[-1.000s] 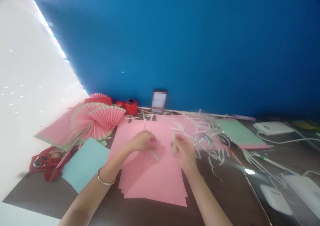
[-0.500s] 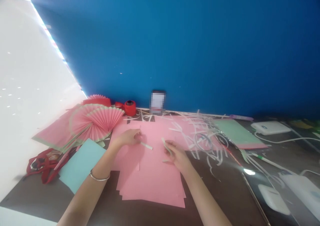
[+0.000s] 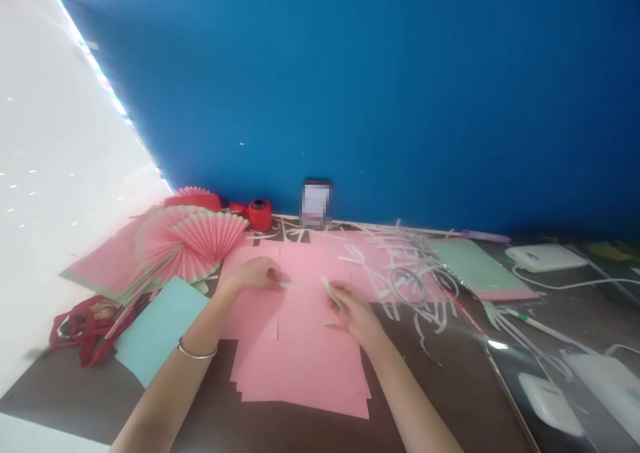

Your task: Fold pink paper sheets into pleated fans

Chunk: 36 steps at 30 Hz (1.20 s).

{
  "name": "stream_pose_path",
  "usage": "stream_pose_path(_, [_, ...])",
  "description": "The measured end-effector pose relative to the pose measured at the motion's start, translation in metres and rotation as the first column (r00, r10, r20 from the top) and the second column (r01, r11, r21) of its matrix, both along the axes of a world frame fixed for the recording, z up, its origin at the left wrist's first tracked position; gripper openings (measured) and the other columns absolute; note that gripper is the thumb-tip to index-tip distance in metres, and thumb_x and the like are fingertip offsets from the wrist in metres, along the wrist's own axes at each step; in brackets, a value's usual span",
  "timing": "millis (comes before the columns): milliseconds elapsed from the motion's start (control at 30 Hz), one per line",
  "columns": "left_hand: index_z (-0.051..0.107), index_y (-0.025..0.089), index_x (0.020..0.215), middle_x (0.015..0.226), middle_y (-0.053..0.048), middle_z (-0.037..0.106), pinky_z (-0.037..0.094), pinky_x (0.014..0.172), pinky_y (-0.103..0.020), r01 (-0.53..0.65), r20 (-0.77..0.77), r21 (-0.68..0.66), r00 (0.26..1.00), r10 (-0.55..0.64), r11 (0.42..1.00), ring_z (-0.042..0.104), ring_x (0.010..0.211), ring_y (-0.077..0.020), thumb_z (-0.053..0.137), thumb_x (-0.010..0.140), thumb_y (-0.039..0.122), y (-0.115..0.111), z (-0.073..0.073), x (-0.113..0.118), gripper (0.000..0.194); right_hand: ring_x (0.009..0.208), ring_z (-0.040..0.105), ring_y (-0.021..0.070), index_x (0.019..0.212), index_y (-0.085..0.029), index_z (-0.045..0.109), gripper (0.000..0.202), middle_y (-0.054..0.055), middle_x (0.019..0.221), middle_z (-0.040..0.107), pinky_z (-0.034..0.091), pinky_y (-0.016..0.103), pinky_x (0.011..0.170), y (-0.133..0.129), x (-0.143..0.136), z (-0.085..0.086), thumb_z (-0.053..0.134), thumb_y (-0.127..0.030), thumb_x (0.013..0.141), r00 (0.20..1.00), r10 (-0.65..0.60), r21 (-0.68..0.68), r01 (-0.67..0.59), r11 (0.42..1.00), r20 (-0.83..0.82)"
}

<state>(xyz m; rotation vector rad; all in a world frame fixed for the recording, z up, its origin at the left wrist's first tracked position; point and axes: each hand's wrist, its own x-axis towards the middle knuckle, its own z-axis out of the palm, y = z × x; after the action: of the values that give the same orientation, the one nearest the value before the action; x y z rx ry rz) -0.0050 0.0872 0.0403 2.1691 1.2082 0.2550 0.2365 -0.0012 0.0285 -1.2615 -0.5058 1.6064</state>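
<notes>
My left hand hovers over the pink paper sheets, fingers pinched on one end of a short pale strip. The strip points toward my right hand, which is closed on another narrow pale strip; its upper end sticks up beyond the fingertips. Close by the right hand's lower fingers, a further small pale piece shows. The sheets lie in an uneven, overlapping stack beneath both hands. Whether the strips are paper or tape I cannot tell.
Pink pleated fans lie at the left, behind a light blue sheet and red straps. A red roll and a phone-like device stand by the blue wall. Tangled white strips, green sheets and cables spread rightward.
The strip in my left hand has swung up from a downward slant to nearly level and looks fainter. My right hand has stayed almost in place. The view has shifted slightly.
</notes>
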Motion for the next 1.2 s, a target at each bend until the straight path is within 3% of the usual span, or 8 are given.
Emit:
stream_pose_path(200, [0.063,0.017,0.077,0.073,-0.005,0.065,0.034,0.055,-0.024,-0.281,-0.206,0.112,0.932,0.299,0.953,0.057,0.067,-0.0194,0.061,0.064,0.045,0.002,0.009,-0.017,0.031,0.055,0.055,0.0102,0.072,-0.02,0.058,0.023,-0.005,0.057,0.055,0.046,0.021,0.048,0.0,-0.001,0.002,0.075,-0.025,0.057,1.0,0.01,0.041,-0.01,0.999,0.003])
stream_pose_path(300, [0.061,0.022,0.099,0.091,-0.006,0.065,0.037,0.062,-0.026,-0.373,-0.141,0.249,0.899,0.414,0.894,0.058,0.079,-0.0212,0.059,0.069,0.044,-0.007,0.012,-0.006,0.038,0.056,0.055,0.0106,0.073,-0.021,0.057,0.023,-0.005,0.057,0.055,0.046,0.021,0.049,0.0,-0.001,0.003,0.074,-0.026,0.058,1.0,0.023,0.045,-0.024,0.999,0.018])
stream_pose_path(400, [0.064,0.019,0.084,0.089,-0.007,0.064,0.038,0.067,-0.027,-0.372,-0.029,0.278,0.918,0.394,0.886,0.058,0.079,-0.0202,0.047,0.08,0.04,-0.018,0.005,0.019,0.027,0.056,0.056,0.0113,0.073,-0.021,0.057,0.022,-0.005,0.058,0.055,0.045,0.022,0.048,-0.001,-0.001,0.003,0.073,-0.028,0.059,0.998,0.04,0.043,-0.042,0.998,0.044])
stream_pose_path(600, [0.061,0.017,0.073,0.084,-0.007,0.061,0.04,0.067,-0.028,-0.457,-0.009,0.131,0.887,0.462,0.88,0.057,0.077,-0.0203,0.059,0.072,0.04,-0.027,-0.019,0.057,0.023,0.057,0.054,0.0102,0.074,-0.02,0.058,0.028,-0.005,0.06,0.054,0.043,0.021,0.047,0.0,-0.002,0.001,0.076,-0.03,0.056,0.998,0.042,0.028,-0.043,0.999,0.052])
stream_pose_path(733, [0.056,0.018,0.088,0.09,-0.006,0.058,0.041,0.069,-0.027,-0.562,0.198,0.102,0.82,0.536,0.821,0.056,0.079,-0.0171,0.058,0.074,0.032,-0.026,-0.024,0.063,0.021,0.056,0.052,0.0089,0.072,-0.02,0.059,0.028,-0.006,0.06,0.054,0.044,0.021,0.052,0.001,-0.001,-0.001,0.077,-0.03,0.054,0.998,0.058,0.043,-0.059,0.997,0.033])
stream_pose_path(1000, [0.044,0.017,0.098,0.076,0.001,0.054,0.042,0.058,-0.021,-0.529,0.468,-0.419,0.57,0.675,0.737,0.054,0.065,-0.0103,0.068,0.06,0.016,-0.019,-0.014,0.064,0.045,0.054,0.05,0.007,0.072,-0.02,0.059,0.025,-0.006,0.06,0.053,0.042,0.02,0.057,0.005,0.002,-0.009,0.077,-0.029,0.057,0.997,0.081,0.061,-0.081,0.995,0.001])
stream_pose_path(1067, [0.046,0.016,0.091,0.07,0.002,0.052,0.04,0.056,-0.021,-0.515,0.447,-0.446,0.581,0.68,0.733,0.052,0.062,-0.0106,0.067,0.059,0.015,-0.018,-0.013,0.062,0.038,0.055,0.05,0.0074,0.073,-0.02,0.059,0.024,-0.006,0.06,0.053,0.043,0.021,0.057,0.005,0.002,-0.011,0.076,-0.028,0.058,0.997,0.079,0.071,-0.078,0.994,-0.007])
stream_pose_path(1200, [0.037,0.017,0.054,0.051,0.007,0.033,0.028,0.051,-0.021,-0.411,0.455,-0.243,0.752,0.478,0.879,0.038,0.051,-0.0074,0.061,0.062,0.017,-0.02,-0.019,0.061,0.025,0.057,0.05,0.007,0.075,-0.02,0.061,0.023,-0.005,0.062,0.053,0.043,0.02,0.057,0.005,0.003,-0.013,0.076,-0.027,0.059,0.995,0.093,0.097,-0.089,0.991,-0.039])
